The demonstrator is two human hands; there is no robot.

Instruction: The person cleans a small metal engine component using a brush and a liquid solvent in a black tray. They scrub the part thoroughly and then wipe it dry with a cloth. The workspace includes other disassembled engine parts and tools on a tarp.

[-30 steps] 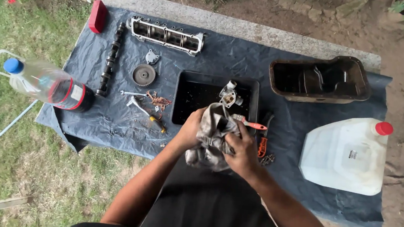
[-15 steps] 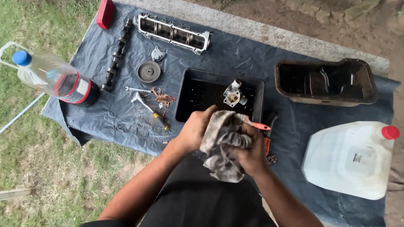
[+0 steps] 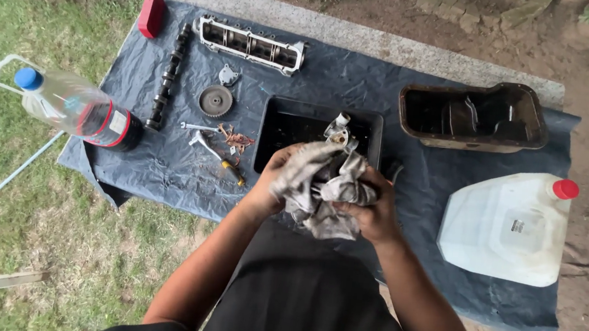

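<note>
A dirty grey rag [image 3: 321,190] is bunched around a small metal engine part [image 3: 339,132], whose top pokes out above the cloth. My left hand [image 3: 271,181] grips the rag from the left side. My right hand [image 3: 369,212] clasps the rag and the part from the right and below. Both hands hover over the near edge of a black rectangular tray [image 3: 288,122] on a dark tarp [image 3: 410,162].
On the tarp lie a camshaft [image 3: 167,78], a cylinder head piece [image 3: 251,43], a gear wheel [image 3: 215,99], small tools [image 3: 213,147], a red block [image 3: 152,13], a rusty oil pan [image 3: 472,118], a white jug [image 3: 512,226] and a lying plastic bottle [image 3: 73,107]. Grass is left, dirt right.
My hands shifted the rag around the metal part; the cloth now covers more of it. The orange-handled tool seen beside my right hand is hidden now.
</note>
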